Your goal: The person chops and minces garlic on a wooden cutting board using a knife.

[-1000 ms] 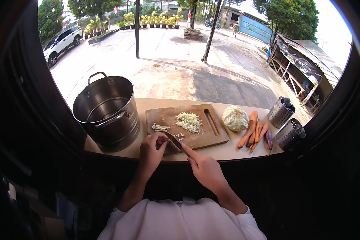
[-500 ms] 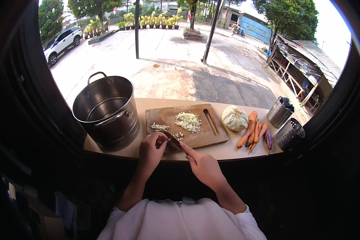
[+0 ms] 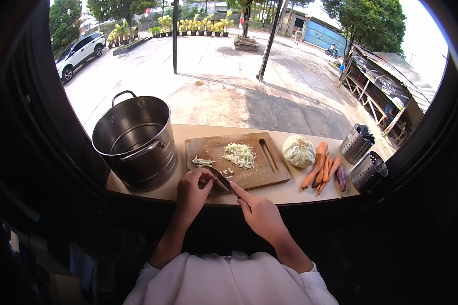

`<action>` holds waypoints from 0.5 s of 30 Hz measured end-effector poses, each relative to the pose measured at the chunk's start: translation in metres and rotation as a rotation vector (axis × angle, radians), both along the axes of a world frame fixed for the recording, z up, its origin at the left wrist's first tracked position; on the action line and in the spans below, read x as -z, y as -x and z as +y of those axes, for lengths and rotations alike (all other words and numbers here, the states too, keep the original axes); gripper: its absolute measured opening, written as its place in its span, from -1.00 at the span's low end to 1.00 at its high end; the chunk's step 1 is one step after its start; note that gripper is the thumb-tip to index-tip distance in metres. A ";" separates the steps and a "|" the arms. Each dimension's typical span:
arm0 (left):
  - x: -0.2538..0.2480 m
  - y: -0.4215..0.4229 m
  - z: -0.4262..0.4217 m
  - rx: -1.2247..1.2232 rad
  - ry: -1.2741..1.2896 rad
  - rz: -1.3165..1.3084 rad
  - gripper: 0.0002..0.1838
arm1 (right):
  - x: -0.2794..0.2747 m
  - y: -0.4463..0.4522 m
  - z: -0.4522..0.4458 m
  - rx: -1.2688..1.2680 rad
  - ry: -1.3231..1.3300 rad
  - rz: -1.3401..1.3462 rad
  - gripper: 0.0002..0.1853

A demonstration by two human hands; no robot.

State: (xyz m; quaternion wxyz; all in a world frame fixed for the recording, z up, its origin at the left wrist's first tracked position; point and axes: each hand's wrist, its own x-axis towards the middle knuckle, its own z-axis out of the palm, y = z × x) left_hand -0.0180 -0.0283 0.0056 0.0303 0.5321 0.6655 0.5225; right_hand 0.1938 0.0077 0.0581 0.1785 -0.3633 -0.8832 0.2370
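My right hand [image 3: 262, 211] is wrapped round the handle of a dark-bladed knife [image 3: 220, 177], index finger along its top. The blade points up and left over the near edge of the wooden cutting board [image 3: 203, 145]. Beside the blade tip, my left hand [image 3: 193, 189] is closed in a pinch; what lies between its fingertips is too small to make out. A heap of chopped white pieces [image 3: 240, 155] lies mid-board, with a few loose bits [image 3: 227, 173] nearer the knife. Pale peelings [image 3: 203, 162] rest just beyond my left fingers.
A large steel pot [image 3: 135, 145] stands left of the board. To the right are a cabbage [image 3: 298, 151], carrots [image 3: 321, 168], a purple vegetable [image 3: 341, 178] and two perforated metal holders [image 3: 370, 172]. The counter's [image 3: 285, 195] near edge runs below the board.
My hands and the knife have hardly moved. Out in the yard, the motorbike has travelled to the right.
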 end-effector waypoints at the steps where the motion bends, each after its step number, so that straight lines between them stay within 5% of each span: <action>1: 0.000 0.000 0.000 0.000 0.017 -0.002 -0.84 | 0.000 0.000 0.000 0.000 -0.002 0.002 -0.48; 15: 0.002 0.002 0.000 -0.002 0.046 0.005 -0.83 | 0.002 0.001 -0.003 0.005 -0.026 0.013 -0.48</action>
